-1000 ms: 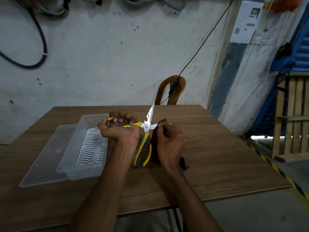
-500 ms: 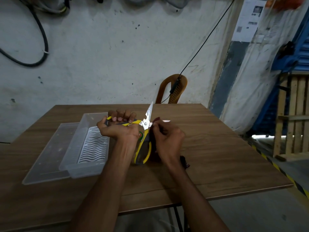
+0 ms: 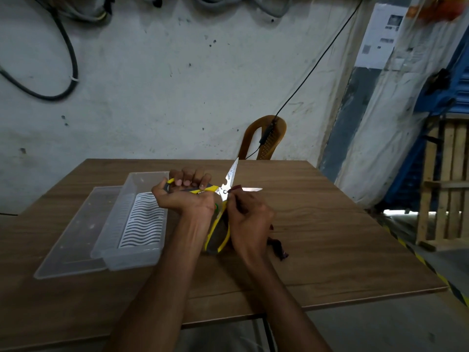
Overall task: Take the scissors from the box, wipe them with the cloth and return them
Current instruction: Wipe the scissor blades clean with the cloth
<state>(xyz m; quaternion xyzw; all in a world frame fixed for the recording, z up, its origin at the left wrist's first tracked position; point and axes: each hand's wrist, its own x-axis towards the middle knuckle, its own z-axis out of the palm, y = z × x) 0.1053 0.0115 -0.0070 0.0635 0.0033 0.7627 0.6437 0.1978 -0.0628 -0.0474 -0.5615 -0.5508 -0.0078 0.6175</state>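
The left hand (image 3: pixel 186 199) is clenched around the upper yellow handle of the scissors (image 3: pixel 223 196), fingers curled over it, palm turned up. The scissors are spread wide above the bench (image 3: pixel 330 250): one blade points to about 1 o'clock, the other to 3 o'clock, and the lower handle hangs toward 6 o'clock between the two wrists. The right hand (image 3: pixel 250 219) pinches a dark red cloth (image 3: pixel 278 247) against the scissors just by the pivot; the cloth's tail trails out at the wrist's 4 o'clock. At 9 o'clock from the hands sits the clear plastic box (image 3: pixel 134 224), with its lid (image 3: pixel 73 237) lying flat further left. A brown chair (image 3: pixel 266 138) stands past the far edge at 12 o'clock.
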